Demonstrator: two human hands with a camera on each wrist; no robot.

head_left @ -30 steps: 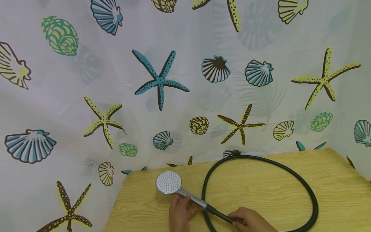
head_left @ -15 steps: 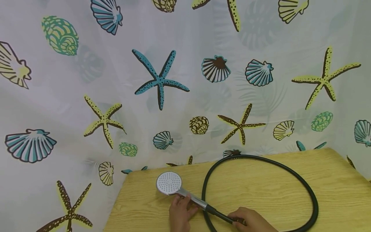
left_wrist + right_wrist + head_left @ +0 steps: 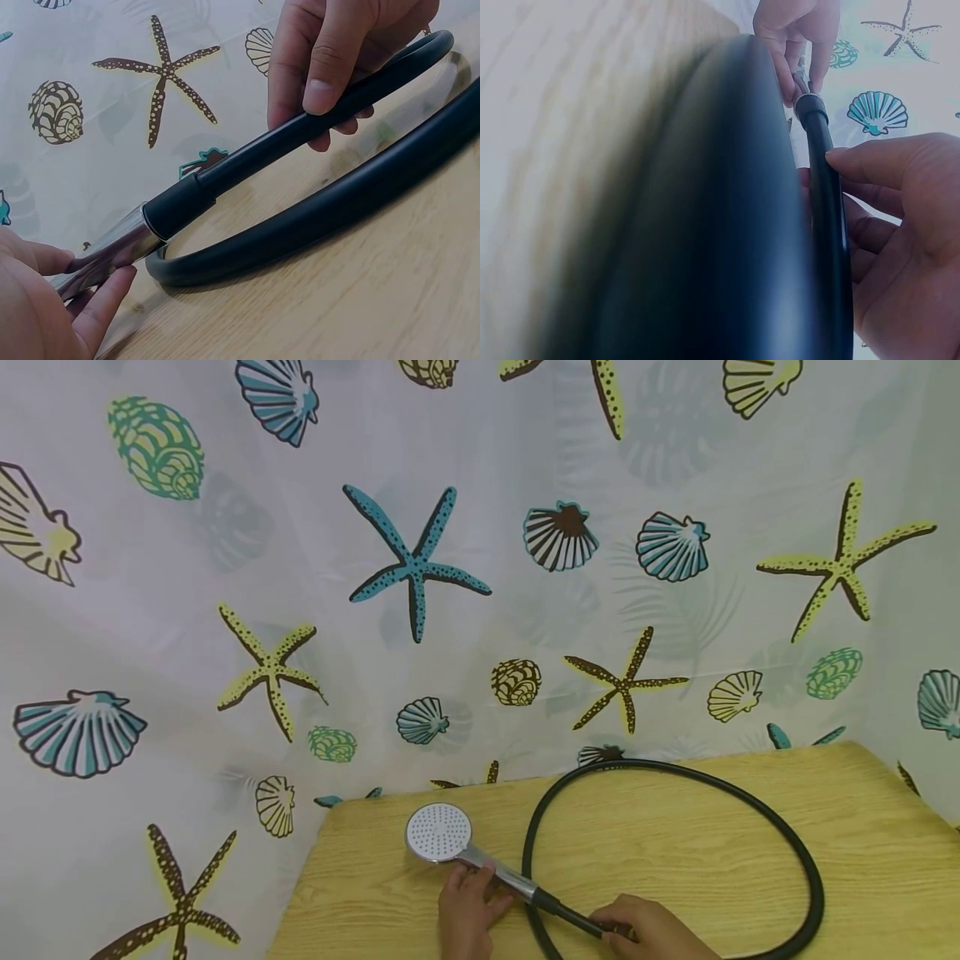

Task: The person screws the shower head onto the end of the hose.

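A shower head (image 3: 439,833) with a white, dotted round face and a chrome handle (image 3: 513,882) tilts up to the left over the table. My left hand (image 3: 467,910) grips that handle between thumb and fingers. From the handle's end runs a black hose (image 3: 780,827) through a thick black collar (image 3: 180,204). A short way past the collar, my right hand (image 3: 651,928) pinches the hose, thumb on one side and fingers on the other, as the right wrist view shows. Both hands keep this stretch raised, while the rest of the hose loops behind and to the right.
The light wood table (image 3: 862,860) ends at the back against a white curtain (image 3: 480,610) printed with starfish and shells. More curtain hangs at the left and right sides. The hose loop reaches the table's back edge.
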